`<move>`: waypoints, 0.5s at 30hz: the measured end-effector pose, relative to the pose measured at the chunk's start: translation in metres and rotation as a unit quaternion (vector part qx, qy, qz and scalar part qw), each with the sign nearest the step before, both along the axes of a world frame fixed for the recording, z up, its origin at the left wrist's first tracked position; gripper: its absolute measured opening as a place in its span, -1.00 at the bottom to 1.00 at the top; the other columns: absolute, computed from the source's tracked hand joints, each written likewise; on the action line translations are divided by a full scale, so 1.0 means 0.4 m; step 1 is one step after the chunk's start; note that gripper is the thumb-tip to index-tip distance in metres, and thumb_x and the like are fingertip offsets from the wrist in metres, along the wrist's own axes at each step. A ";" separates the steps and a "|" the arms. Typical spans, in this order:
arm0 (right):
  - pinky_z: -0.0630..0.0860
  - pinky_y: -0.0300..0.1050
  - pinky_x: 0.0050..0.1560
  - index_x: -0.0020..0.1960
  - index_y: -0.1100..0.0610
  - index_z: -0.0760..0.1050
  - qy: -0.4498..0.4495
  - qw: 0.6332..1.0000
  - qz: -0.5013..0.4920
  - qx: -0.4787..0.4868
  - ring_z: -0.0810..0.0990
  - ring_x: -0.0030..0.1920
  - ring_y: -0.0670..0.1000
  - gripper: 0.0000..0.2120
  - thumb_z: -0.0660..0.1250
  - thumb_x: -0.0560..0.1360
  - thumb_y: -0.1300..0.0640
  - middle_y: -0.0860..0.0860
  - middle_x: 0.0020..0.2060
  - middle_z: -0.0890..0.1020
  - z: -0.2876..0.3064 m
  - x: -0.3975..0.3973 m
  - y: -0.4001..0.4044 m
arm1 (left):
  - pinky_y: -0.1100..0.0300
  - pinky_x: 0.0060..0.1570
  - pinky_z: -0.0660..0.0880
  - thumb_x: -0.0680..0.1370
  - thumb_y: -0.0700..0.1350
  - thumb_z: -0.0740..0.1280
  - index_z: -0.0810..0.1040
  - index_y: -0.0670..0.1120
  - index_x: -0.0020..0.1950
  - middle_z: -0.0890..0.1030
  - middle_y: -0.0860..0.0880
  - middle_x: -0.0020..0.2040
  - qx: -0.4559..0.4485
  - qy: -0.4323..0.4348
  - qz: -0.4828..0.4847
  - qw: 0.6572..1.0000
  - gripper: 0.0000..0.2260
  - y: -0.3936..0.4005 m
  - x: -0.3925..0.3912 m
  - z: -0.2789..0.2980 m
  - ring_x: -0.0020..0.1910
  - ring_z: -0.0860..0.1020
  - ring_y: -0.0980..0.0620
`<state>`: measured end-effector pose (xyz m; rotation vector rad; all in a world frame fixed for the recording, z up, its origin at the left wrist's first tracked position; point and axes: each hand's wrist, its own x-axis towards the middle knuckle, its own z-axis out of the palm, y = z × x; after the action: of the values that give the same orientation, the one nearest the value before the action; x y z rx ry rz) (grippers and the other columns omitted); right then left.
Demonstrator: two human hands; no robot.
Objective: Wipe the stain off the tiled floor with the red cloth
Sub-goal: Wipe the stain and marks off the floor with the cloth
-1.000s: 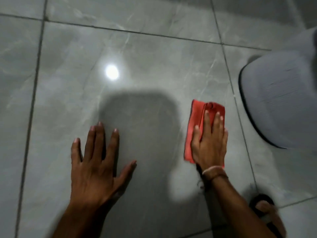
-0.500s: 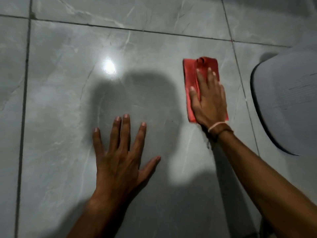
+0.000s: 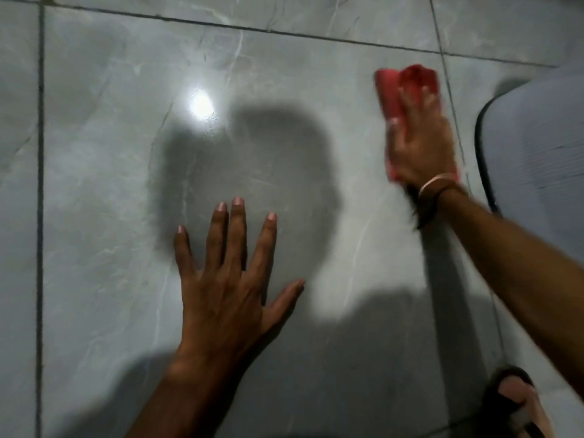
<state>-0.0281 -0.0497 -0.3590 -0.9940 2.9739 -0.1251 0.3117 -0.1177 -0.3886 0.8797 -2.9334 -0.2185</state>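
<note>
A folded red cloth (image 3: pixel 392 93) lies flat on the grey marbled tiled floor (image 3: pixel 104 172) at the upper right. My right hand (image 3: pixel 422 147) presses down on it, palm flat, fingers over its far end; the image is blurred there. My left hand (image 3: pixel 227 279) rests flat on the same tile at the centre, fingers spread, holding nothing. No stain shows clearly on the glossy tile; part of the tile under the cloth is hidden.
A pale grey rounded object (image 3: pixel 537 147) with a dark rim lies at the right edge, close to the cloth. A foot in a dark sandal (image 3: pixel 518 403) shows at the bottom right. A lamp's reflection (image 3: pixel 201 105) glares upper left. Dark grout lines run along the left and top.
My right hand has slid the red cloth away from me and towards the right over the tile. My left hand has stayed flat on the floor.
</note>
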 end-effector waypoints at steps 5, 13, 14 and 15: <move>0.04 0.15 0.70 0.71 0.09 -0.05 -0.021 0.995 -0.094 0.001 0.06 0.69 0.21 -0.43 -0.01 0.75 0.00 0.21 0.69 0.05 0.042 -0.080 -0.073 | -0.50 0.53 0.10 0.56 0.44 0.16 0.25 0.00 0.68 0.21 -0.30 0.69 -0.003 0.000 0.010 1.000 -0.19 -0.005 0.020 0.006 0.69 0.17 -0.29; 0.06 0.14 0.67 0.68 -0.08 0.13 -0.018 0.986 0.167 0.007 0.07 0.70 0.08 -0.48 0.09 0.73 0.01 0.08 0.70 0.11 -0.019 0.172 -0.046 | -0.52 0.52 0.13 0.56 0.44 0.15 0.26 0.01 0.68 0.21 -0.27 0.69 -0.004 -0.024 0.025 0.999 -0.20 -0.016 0.040 0.008 0.68 0.19 -0.29; 0.05 0.15 0.68 0.68 -0.07 0.14 -0.019 0.992 0.125 -0.009 0.07 0.70 0.07 -0.48 0.08 0.73 0.02 0.09 0.70 0.12 -0.015 0.149 -0.062 | -0.51 0.53 0.11 0.56 0.44 0.14 0.24 0.02 0.69 0.19 -0.26 0.70 -0.001 -0.025 0.029 0.999 -0.20 -0.018 0.053 0.007 0.69 0.16 -0.28; 0.03 0.14 0.69 0.68 -0.05 0.13 -0.018 0.996 0.086 -0.021 0.06 0.70 0.08 -0.48 0.06 0.72 0.03 0.10 0.70 0.11 -0.013 0.147 -0.080 | -0.50 0.54 0.09 0.56 0.45 0.14 0.22 0.02 0.70 0.16 -0.25 0.71 0.002 -0.024 0.036 0.999 -0.19 -0.016 0.070 0.006 0.70 0.13 -0.25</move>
<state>0.0306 -0.0819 -0.3643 -1.2330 2.8485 -0.2037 0.3399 -0.1243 -0.3860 1.0035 -2.9381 -0.2020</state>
